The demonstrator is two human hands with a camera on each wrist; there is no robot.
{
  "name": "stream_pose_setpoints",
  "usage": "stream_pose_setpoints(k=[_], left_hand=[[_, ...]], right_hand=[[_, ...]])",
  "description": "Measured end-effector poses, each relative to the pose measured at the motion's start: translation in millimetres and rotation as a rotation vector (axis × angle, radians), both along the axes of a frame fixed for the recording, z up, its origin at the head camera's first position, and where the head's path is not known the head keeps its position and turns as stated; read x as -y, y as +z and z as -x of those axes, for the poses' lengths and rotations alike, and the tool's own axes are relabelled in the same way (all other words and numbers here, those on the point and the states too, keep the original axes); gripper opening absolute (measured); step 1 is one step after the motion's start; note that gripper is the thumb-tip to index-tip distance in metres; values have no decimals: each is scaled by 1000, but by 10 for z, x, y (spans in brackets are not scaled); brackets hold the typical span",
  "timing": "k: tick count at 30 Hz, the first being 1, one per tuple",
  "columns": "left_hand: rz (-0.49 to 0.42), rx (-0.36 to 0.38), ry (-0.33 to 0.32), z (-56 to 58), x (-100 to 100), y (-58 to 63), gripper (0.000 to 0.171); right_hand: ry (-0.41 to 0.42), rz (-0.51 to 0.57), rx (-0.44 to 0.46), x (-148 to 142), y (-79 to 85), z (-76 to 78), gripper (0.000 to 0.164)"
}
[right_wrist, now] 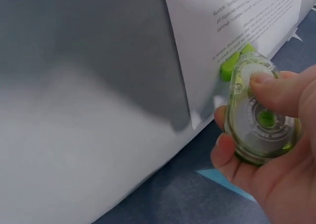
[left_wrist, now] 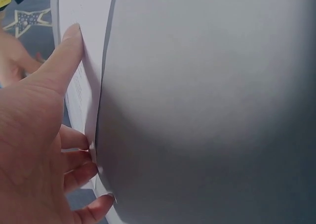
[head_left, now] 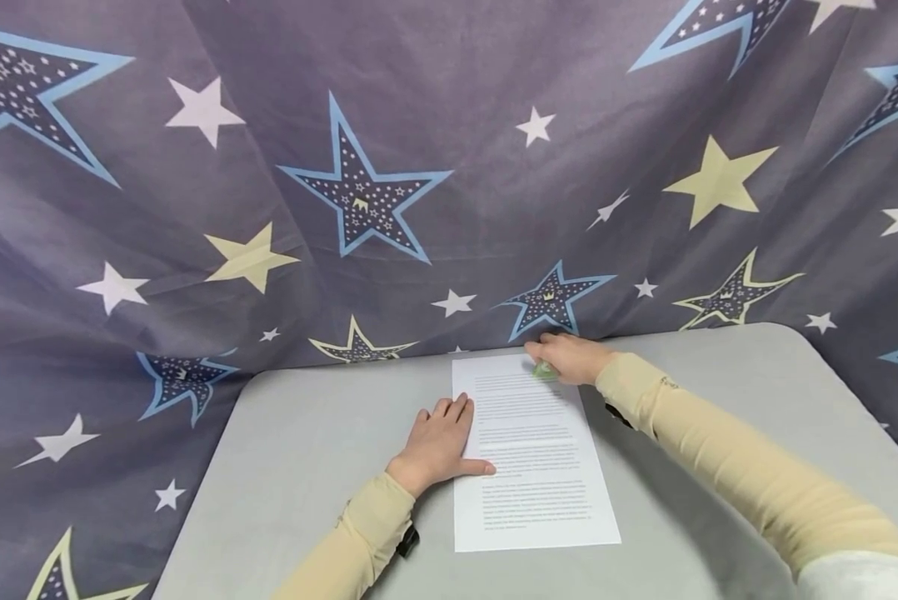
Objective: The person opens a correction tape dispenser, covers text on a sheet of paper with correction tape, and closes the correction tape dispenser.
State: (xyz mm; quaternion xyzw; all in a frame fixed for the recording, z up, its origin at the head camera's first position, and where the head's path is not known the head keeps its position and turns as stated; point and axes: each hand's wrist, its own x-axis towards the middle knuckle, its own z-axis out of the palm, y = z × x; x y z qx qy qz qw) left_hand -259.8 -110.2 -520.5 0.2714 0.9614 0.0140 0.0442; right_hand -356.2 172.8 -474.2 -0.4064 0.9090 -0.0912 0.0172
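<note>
A printed sheet of paper [head_left: 535, 467] lies lengthwise on the grey table. My left hand [head_left: 437, 442] rests along its left edge, fingers extended and thumb [left_wrist: 69, 56] spread over the page. At the sheet's far right corner, my right hand [head_left: 572, 358] grips a correction tape dispenser [right_wrist: 259, 122]. The dispenser has a clear body, a green hub and a green tip part [right_wrist: 229, 67]. That green part overlaps the top lines of print in the right wrist view. The thumb presses on the dispenser's flat side while the other fingers curl beneath it.
The grey tabletop [head_left: 329, 433] extends to both sides of the sheet and has rounded far corners. Right behind its far edge hangs a dark cloth [head_left: 464, 225] patterned with stars. A dark strap piece [head_left: 408, 542] shows under the left wrist.
</note>
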Motion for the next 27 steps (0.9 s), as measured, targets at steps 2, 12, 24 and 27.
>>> stream_pose_setpoints(k=[2,12,24,27], left_hand=[[-6,-1,-5,-5,-11,11,113],[-11,29,16,-29,-13,41,112],[-24,23,10,-6,-2,-24,113],[-29,20,8,-5,-5,-33,113]], right_hand=[[5,-10,-14,-4,8,-1,39],[6,-4,-18,-112,-49,17,40],[-17,28,-22,-292,-67,-2,42],[-22,37,-20,-315,-57,-25,40]])
